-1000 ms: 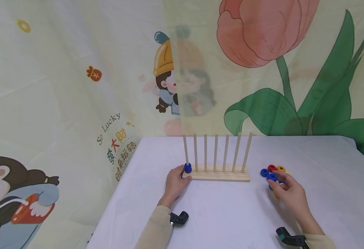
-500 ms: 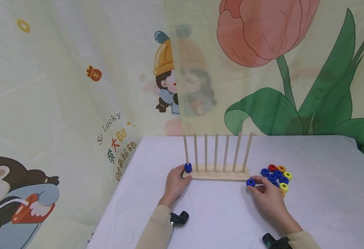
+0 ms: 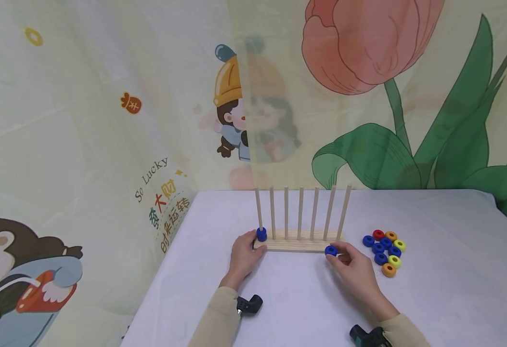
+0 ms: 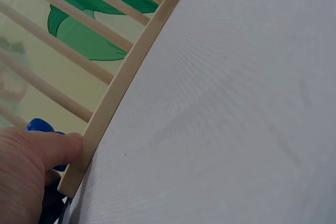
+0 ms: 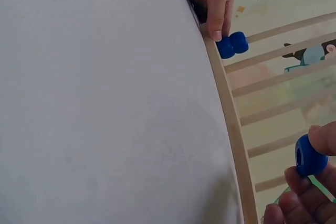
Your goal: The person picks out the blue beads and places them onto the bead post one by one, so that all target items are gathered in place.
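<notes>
A wooden base with several upright pegs, a peg rack, stands on the white table. Two blue beads are stacked at the bottom of its leftmost peg. My left hand grips the left end of the base, thumb on the front edge, as the left wrist view also shows. My right hand pinches one blue bead between thumb and fingers, in front of the right end of the base. In the right wrist view the hole of this held bead faces the base side.
To the right of the rack lies a loose cluster of beads: several blue beads, a red bead, yellow beads and orange beads. A printed cloth hangs behind the table.
My right hand has picked a blue bead from the cluster and carried it left to the right part of the rack. My left hand has stayed on the base.
</notes>
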{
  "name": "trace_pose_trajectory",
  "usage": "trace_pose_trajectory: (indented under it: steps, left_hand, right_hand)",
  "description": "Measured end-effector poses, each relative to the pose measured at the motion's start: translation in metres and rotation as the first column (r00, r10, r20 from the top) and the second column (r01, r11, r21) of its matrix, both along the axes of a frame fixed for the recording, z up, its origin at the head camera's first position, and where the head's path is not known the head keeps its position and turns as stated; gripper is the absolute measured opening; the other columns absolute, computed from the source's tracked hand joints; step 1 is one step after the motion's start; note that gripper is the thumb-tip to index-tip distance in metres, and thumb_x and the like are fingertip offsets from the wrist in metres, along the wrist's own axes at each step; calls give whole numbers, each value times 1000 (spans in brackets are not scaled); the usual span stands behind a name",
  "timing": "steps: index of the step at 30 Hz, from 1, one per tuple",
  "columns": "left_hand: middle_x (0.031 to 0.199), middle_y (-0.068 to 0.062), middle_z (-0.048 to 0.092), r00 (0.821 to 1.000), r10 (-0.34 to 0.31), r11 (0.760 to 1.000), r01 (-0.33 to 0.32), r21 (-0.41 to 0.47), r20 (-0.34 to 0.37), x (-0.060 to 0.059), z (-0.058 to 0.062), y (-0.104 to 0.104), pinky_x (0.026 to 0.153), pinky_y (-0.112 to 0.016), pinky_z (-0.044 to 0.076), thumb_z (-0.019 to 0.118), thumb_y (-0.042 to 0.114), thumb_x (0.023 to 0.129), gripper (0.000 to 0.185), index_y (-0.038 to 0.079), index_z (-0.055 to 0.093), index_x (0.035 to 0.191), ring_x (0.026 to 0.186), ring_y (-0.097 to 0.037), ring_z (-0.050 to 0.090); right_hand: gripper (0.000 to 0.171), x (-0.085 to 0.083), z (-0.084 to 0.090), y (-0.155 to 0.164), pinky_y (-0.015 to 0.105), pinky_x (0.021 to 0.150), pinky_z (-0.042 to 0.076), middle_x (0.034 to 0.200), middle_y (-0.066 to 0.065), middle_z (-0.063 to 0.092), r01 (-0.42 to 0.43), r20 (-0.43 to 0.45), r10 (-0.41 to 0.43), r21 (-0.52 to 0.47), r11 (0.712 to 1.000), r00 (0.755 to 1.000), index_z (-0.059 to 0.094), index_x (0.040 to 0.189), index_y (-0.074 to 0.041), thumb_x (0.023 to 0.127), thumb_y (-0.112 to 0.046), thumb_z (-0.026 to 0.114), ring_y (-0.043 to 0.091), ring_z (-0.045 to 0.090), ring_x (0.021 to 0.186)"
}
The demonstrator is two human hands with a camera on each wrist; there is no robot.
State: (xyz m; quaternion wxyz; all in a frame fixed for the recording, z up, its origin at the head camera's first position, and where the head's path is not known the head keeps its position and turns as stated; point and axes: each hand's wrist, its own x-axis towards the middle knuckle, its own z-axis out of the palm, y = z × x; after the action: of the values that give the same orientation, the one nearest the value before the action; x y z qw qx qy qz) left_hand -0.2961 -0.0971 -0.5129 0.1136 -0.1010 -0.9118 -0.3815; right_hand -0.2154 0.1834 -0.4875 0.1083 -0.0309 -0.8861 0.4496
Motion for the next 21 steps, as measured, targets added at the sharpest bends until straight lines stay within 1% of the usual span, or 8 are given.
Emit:
trace_pose_trajectory:
  steps: [2,4,9,11,16,21]
  left_hand:
    - [135,-20,57,1000,1,1000,-1,0,1,0,0,0,116,-49,28,72,20,87,56,-3,55,134,130,-37,49]
    - [135,-20,57,1000,0,1000,0,6,0,0,-1,-1,116,-50,29,72,20,87,56,-3,55,134,130,-37,49]
    - [135,-19,57,1000,-7,1000,7,11,2,-1,-1,1,116,-49,28,72,21,87,56,-3,55,135,130,-36,48]
    - [135,-19,57,1000,-6,1000,6,10,3,-1,-1,1,116,-49,28,71,21,87,55,-3,55,135,130,-36,48]
    - [135,-19,58,1000,4,1000,-4,6,-1,0,-1,1,116,-49,28,71,20,87,54,-3,56,134,130,-36,49]
    - [134,-19,58,1000,7,1000,-7,5,-6,1,1,0,116,-49,29,70,21,88,53,-3,56,133,129,-35,49]
  right_hand:
    - [37,-4,3,-5,12,77,50,111,8,66,-18,-3,18,-23,1000,1000,62,125,-9,91,-20,71,20,62,95]
    - [36,-8,8,-10,12,77,50,111,8,66,-32,-11,32,-38,999,999,62,125,-10,91,-20,71,20,62,94]
    - [34,-17,20,-23,21,77,54,108,8,68,-57,-77,55,-27,998,995,64,122,-9,90,-19,72,20,62,90]
    - [35,-21,26,-28,22,76,54,106,8,68,-73,-112,71,-18,997,991,65,122,-8,90,-19,72,19,62,89]
    - [36,-29,40,-38,21,73,54,104,7,68,-127,-181,123,-6,992,976,66,122,-6,89,-17,73,19,63,87]
    - [34,-36,53,-49,24,73,55,100,6,68,-162,-236,157,-3,987,959,66,119,-6,88,-16,74,18,62,84]
